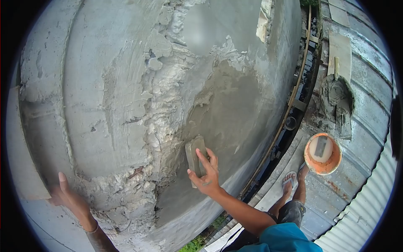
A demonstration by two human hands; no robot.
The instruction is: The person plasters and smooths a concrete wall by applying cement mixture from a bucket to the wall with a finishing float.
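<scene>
My right hand [206, 173] is wrapped round a flat rectangular float block [195, 157], which lies against the wall at the left edge of a darker, wet-looking plaster patch [228, 105]. Left of the block runs a rough, broken strip of pale plaster [168, 101]. My left hand [70, 199] is at the lower left beside a board's lower edge [25, 168]; its thumb points up and its other fingers are hidden behind or blurred at the board, so its grip cannot be made out.
On the metal roofing [365, 138] at the right stand an orange bucket [331, 166] with pale liquid and a tub of grey mortar [346, 90] with a tool in it. My sandalled foot [289, 179] is near a dark gutter gap [273, 155] along the wall.
</scene>
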